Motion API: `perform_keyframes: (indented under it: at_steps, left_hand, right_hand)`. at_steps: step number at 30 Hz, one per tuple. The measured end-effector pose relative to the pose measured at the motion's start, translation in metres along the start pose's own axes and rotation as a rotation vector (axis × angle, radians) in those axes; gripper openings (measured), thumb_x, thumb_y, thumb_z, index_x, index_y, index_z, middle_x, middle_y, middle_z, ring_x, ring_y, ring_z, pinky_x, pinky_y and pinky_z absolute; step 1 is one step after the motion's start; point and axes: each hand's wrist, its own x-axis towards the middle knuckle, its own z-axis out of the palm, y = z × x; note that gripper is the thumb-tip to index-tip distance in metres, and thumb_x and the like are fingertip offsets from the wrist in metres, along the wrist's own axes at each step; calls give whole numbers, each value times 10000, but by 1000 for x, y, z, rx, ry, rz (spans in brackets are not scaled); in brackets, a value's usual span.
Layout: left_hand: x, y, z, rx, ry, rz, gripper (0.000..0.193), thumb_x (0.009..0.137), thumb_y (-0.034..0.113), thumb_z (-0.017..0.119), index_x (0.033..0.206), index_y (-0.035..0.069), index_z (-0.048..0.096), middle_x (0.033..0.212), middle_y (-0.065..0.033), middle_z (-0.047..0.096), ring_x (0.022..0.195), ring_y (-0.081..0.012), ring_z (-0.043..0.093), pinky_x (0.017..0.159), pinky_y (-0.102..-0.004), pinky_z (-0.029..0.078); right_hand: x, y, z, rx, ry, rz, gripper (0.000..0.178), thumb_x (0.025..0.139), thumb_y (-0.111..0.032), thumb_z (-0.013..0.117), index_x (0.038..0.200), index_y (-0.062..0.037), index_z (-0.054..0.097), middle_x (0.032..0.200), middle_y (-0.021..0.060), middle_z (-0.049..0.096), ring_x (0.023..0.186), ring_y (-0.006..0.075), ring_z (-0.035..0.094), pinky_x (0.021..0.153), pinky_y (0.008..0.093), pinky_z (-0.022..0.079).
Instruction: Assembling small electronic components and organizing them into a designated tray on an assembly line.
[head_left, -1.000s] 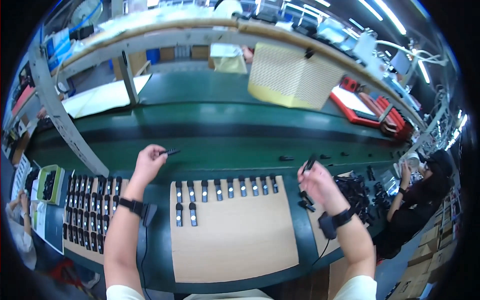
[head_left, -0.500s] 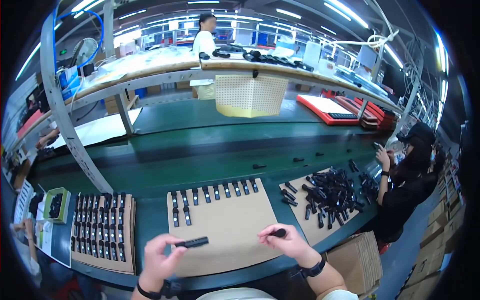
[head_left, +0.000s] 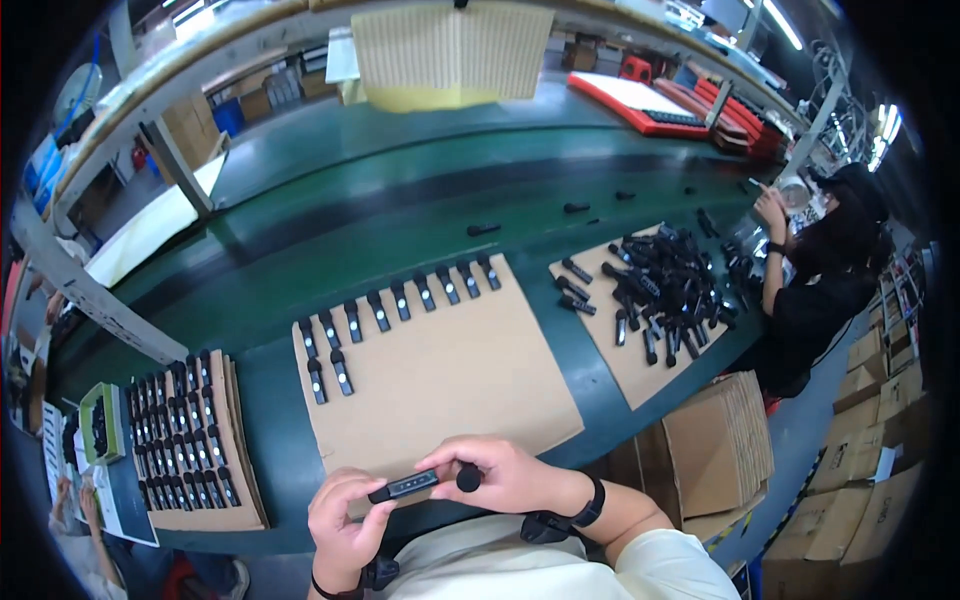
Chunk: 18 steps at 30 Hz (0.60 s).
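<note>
Close to my body, my left hand (head_left: 350, 515) pinches a slim black stick-shaped device (head_left: 412, 485), probably a small microphone, lying level with its row of small marks facing up. The fingertips of my right hand (head_left: 505, 472) touch its other end. In that same hand sits a black piece with a rounded dark head (head_left: 468, 477); the rest of it is hidden by the fingers. Beyond my hands lies a cardboard sheet (head_left: 450, 370), with similar round-headed black devices (head_left: 402, 297) in a row along its far edge and 2 more below at the left.
Right of the sheet, a loose heap of black devices (head_left: 660, 280) lies on another cardboard piece (head_left: 645, 375). At left stands a cardboard stack (head_left: 250, 480) bearing rows of devices. A co-worker (head_left: 830, 270) works at far right. Stacked cardboard (head_left: 715, 450) stands beside my right arm.
My hands have come together, nearer my body, and the right fingers now touch the device in my left hand. The view has tilted downward.
</note>
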Motion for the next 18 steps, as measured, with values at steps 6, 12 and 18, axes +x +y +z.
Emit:
perform_keyframes:
  at_steps: [6,12,18]
  left_hand:
    - [13,-8,-1,73,-131,17,315,704,88,825,981,16,695,900,-126,695,804,-314,656,756,-388,519]
    - [25,-14,5,39,-168,7,331,743,147,826,991,-12,675,880,-115,686,833,-312,649,807,-397,513]
    - [24,-22,9,27,-185,49,333,718,114,832,990,11,672,882,-103,682,804,-288,645,831,-433,514]
  right_hand:
    - [6,7,-7,-40,47,17,267,819,-36,763,1079,-21,701,799,41,626,662,122,531,622,285,446]
    - [15,15,-11,-160,132,-161,242,807,-72,776,1026,0,701,737,32,582,618,143,483,567,271,368]
    - [19,18,-11,-156,108,-140,272,782,-91,796,1021,-6,699,730,34,584,614,143,481,560,275,362]
